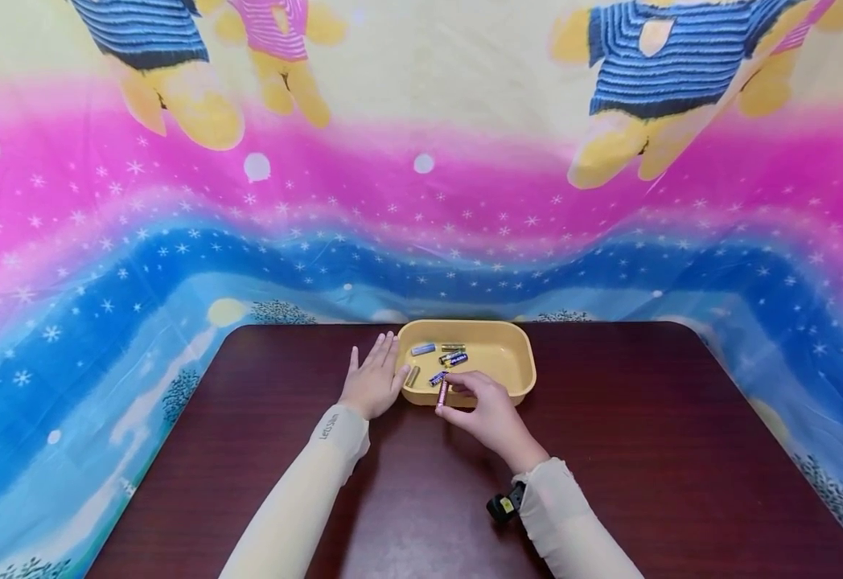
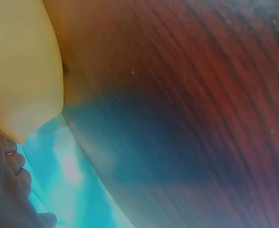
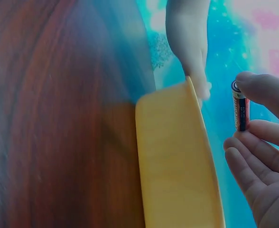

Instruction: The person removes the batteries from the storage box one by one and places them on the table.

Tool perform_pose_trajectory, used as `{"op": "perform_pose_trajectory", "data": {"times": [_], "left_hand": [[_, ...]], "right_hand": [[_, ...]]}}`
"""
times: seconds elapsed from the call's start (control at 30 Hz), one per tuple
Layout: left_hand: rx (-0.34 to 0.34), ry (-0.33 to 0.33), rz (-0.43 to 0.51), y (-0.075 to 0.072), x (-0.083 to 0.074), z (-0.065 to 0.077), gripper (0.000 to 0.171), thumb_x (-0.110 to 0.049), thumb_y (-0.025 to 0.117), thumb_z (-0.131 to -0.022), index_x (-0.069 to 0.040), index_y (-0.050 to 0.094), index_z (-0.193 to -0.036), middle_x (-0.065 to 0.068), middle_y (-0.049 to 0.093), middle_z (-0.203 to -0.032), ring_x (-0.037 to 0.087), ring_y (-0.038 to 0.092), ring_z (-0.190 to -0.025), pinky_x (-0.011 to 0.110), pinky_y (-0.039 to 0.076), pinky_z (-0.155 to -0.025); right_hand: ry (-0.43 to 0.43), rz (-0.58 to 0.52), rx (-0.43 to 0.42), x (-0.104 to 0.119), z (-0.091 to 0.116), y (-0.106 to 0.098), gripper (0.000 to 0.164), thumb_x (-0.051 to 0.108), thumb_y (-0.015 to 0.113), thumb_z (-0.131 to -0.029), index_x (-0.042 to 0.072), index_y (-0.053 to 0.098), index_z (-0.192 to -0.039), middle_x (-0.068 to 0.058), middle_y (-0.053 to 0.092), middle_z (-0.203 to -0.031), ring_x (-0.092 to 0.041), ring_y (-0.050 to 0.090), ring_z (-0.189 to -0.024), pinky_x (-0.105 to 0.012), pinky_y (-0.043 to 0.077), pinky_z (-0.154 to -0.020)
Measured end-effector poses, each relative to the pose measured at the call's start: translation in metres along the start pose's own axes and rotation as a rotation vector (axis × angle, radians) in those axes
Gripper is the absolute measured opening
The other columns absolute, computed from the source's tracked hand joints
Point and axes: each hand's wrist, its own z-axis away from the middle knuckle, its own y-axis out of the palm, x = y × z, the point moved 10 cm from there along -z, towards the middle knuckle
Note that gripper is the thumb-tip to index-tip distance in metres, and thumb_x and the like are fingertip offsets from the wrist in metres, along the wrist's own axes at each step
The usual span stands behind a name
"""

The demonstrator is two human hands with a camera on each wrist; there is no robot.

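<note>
Between thumb and fingertips my right hand (image 1: pixel 490 414) pinches a red-and-black battery (image 3: pixel 241 108) by its two ends, over the front rim of a yellow plastic basin (image 1: pixel 511 362). Several loose batteries lie on the basin's floor, among them a light blue one (image 1: pixel 424 349), a gold one (image 1: pixel 413 375) by the left wall and a dark blue one (image 1: pixel 455 359). My left hand (image 1: pixel 372 379) lies at the basin's left side with fingers extended, the thumb at the rim. In the left wrist view only part of that hand shows beside the basin wall (image 2: pixel 25 66).
The basin stands on a dark brown wooden table (image 1: pixel 631 426), close to its back edge. Behind the table hangs a colourful cloth (image 1: pixel 421 217) with bears and snowflakes. A black strap device (image 1: pixel 506 505) sits on the right wrist.
</note>
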Motion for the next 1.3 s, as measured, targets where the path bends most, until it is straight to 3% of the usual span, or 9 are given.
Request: {"op": "perform_pose_trajectory", "data": {"times": [0.33,0.5,0.8,1.3], "left_hand": [[0.025,-0.016,-0.011,0.001,0.001,-0.001,0.066,-0.045,0.031,-0.11,-0.009,0.015,-0.163,0.006,0.011,-0.17,0.02,0.007,-0.156,0.057,0.0,-0.123],[0.014,-0.017,-0.012,0.002,0.001,-0.002,0.067,-0.046,0.029,-0.11,-0.008,0.016,-0.163,0.006,0.011,-0.17,0.02,0.006,-0.156,0.058,0.0,-0.124],[-0.018,-0.002,-0.005,0.001,-0.001,0.001,0.065,-0.043,0.032,-0.11,-0.007,0.019,-0.163,0.009,0.017,-0.169,0.021,0.01,-0.156,0.06,0.008,-0.123],[-0.022,0.001,-0.015,0.0,-0.001,0.001,0.066,-0.046,0.029,-0.11,-0.006,0.02,-0.162,0.01,0.018,-0.169,0.021,0.01,-0.156,0.06,0.01,-0.123]], "right_hand": [[-0.013,-0.064,-0.006,0.006,0.006,0.023,0.05,0.007,0.09,-0.074,-0.001,0.071,-0.12,-0.009,0.071,-0.111,-0.031,0.071,-0.098,-0.042,0.059,-0.088],[0.04,-0.085,0.009,0.002,0.01,0.035,0.047,0.008,0.09,-0.075,0.002,0.072,-0.118,-0.008,0.071,-0.109,-0.027,0.071,-0.097,-0.038,0.059,-0.087],[0.089,-0.168,0.066,-0.007,0.016,0.058,0.047,0.006,0.089,-0.076,-0.003,0.07,-0.118,-0.012,0.07,-0.114,-0.029,0.071,-0.099,-0.038,0.059,-0.087],[0.153,-0.163,0.132,-0.016,0.017,0.084,0.046,0.008,0.088,-0.077,0.0,0.07,-0.118,-0.011,0.068,-0.113,-0.026,0.07,-0.1,-0.035,0.059,-0.087]]}}
